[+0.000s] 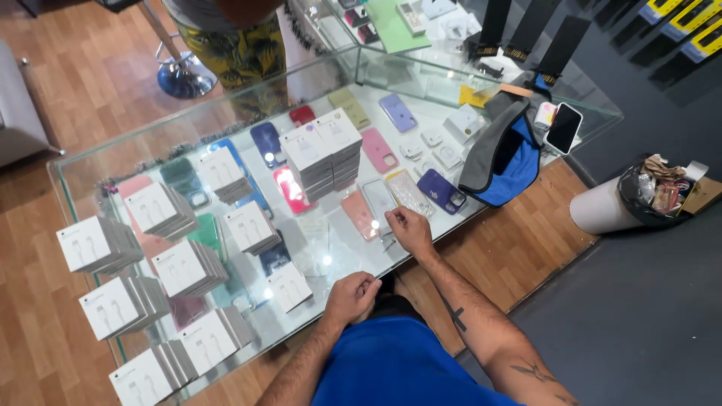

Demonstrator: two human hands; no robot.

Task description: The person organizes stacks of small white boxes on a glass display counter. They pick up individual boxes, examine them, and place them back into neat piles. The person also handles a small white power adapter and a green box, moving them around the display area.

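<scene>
I look down on a glass display counter [316,240]. My right hand [410,229] rests on the glass with its fingers pinched on a small thin clear piece near a clear phone case [378,198]. My left hand [350,295] is curled at the counter's near edge; whether it holds anything is hidden. Under the glass lie coloured phone cases, among them a pink one [380,149] and a purple one [441,190], plus stacks of small white boxes [320,143].
A grey and blue pouch [500,154] and a black phone [563,128] lie on the counter's right end. Another person in a patterned garment [237,49] stands behind the counter. A white bin [602,207] with a black liner stands on the floor at right.
</scene>
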